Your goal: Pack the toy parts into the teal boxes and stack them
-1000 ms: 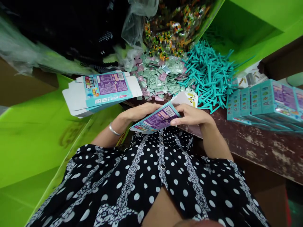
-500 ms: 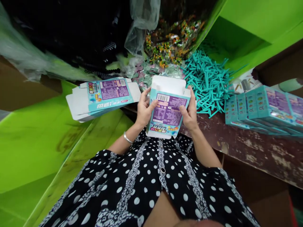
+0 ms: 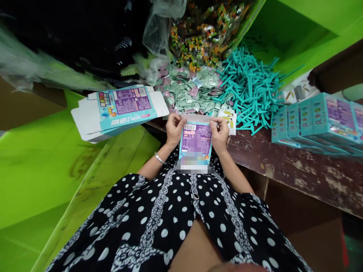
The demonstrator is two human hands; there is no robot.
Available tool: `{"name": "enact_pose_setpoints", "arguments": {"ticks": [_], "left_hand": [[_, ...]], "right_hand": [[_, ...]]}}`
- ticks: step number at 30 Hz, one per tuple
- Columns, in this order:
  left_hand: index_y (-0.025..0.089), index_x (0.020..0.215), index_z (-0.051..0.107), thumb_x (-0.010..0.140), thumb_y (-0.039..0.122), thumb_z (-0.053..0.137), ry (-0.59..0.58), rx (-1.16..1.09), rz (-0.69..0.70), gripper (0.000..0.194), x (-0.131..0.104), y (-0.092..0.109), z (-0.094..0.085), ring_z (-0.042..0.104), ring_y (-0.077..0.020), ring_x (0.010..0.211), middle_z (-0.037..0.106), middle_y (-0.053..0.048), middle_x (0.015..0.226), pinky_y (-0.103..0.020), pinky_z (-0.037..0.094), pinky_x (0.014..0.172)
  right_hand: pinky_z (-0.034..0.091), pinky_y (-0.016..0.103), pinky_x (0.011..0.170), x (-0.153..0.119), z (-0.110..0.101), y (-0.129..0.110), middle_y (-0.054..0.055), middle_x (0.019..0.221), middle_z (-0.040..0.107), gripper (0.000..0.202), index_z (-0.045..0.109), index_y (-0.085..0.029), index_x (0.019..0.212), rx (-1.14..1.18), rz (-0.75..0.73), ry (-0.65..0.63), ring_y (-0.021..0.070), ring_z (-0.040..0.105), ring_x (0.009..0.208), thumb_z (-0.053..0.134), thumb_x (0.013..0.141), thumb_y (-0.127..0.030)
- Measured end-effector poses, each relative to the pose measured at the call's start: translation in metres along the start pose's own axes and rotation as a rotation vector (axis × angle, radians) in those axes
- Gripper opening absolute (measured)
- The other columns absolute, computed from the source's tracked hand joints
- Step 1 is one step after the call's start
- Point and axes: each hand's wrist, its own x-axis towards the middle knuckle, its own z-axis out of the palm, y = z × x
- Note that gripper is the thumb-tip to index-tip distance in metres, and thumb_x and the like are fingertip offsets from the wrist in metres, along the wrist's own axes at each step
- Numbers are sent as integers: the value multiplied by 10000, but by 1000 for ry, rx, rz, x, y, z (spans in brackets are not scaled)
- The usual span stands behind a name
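A teal and purple box is on the near side of the packet pile, in front of the person's body. The left hand pinches one top corner and the right hand pinches the other, so the fingers of both hands are gripping the box. Its low end is blurred, so I can't tell how it is folded.

The card looks thin. If the fingers press or pull too hard, the top flap might bend or rip. If one hand lets go too soon, the box could swing down and drop.

To the right of the packet pile and a bit nearer, a little printed sheet lies close to the right hand. A bump could push it off the bench. Right of the packet pile, the teal sticks lie loose, so a nudge could make some roll. Left of the packet pile, the flat boxes sit unevenly, and a stray elbow might make them slide. Far right of the packet pile, the stacked boxes could tip if knocked.
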Motion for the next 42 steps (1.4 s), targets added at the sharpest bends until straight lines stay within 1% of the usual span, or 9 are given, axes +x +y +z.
{"name": "enact_pose_setpoints", "arguments": {"ticks": [3, 10, 14, 20, 26, 31, 34, 38, 42], "left_hand": [[246, 866, 547, 771, 935, 840, -49, -83, -44, 754, 1, 9, -6, 715, -186, 759, 670, 6, 777, -315, 559, 749], [187, 904, 792, 704, 606, 1061, -586, -4, -226, 536, 30, 51, -37, 720, -181, 778, 807, -67, 903, -310, 563, 704], [220, 926, 891, 798, 536, 1014, -553, 70, -151, 363, 31, 66, -34, 753, -195, 868, 847, -76, 967, -335, 596, 804], [242, 885, 909, 911, 660, 899, -416, 63, -99, 419, 22, 63, -29, 773, -226, 905, 846, -82, 915, -376, 623, 872], [316, 1226, 899, 866, 586, 968, -610, -18, -77, 455, 3, 50, -53, 762, -312, 1297, 826, -118, 1346, -508, 596, 1177], [337, 1131, 920, 923, 532, 929, -642, -24, -69, 286, -10, 43, -57, 756, -307, 1324, 834, -112, 1348, -553, 567, 1232], [303, 1090, 917, 911, 570, 936, -518, -8, -25, 322, -5, 48, -52, 782, -300, 1242, 855, -108, 1246, -536, 595, 1198], [298, 1233, 842, 941, 675, 880, -79, 11, 82, 478, 13, 53, -52, 776, -284, 1204, 819, -76, 1244, -465, 639, 1121], [313, 1448, 695, 977, 794, 760, -7, 69, 80, 676, 14, 57, -56, 748, -297, 1272, 753, -89, 1359, -436, 643, 1113]], "right_hand": [[545, 388, 846, 1, 1, -3, 6, 877, 616, 622, 537, -292, 931, 107, 23, -10, 212, 604, 840, 779, 849, -859], [587, 424, 953, 35, -29, -36, 33, 1028, 821, 441, 813, -274, 932, 5, 113, -628, 240, 727, 977, 940, 799, -676], [605, 447, 1040, 52, -35, -52, 49, 1212, 883, 404, 929, -307, 1160, -50, 133, -835, 280, 791, 1146, 827, 946, -634], [631, 399, 970, 54, -32, -55, 41, 1141, 889, 468, 930, -311, 1207, -61, 114, -838, 247, 806, 1078, 706, 1044, -689], [592, 483, 1130, 25, -47, -51, 56, 1398, 806, 536, 789, -378, 1496, -208, -59, -876, 271, 755, 1232, 572, 1124, -697], [600, 537, 1131, 7, -48, -46, 75, 1447, 772, 531, 750, -410, 1535, -292, -109, -857, 309, 743, 1275, 463, 1168, -664], [555, 593, 1227, 8, -52, -46, 87, 1553, 716, 625, 640, -408, 1650, -238, -106, -771, 351, 691, 1401, 619, 1095, -696], [549, 641, 1239, 7, -71, -40, 124, 1605, 673, 1127, 508, -355, 1737, -121, -4, -646, 407, 644, 1460, 959, 779, -739], [653, 598, 1077, -6, -87, -24, 109, 1322, 794, 915, 732, -302, 1422, 57, 187, -368, 370, 751, 1207, 951, 695, -813]]}}
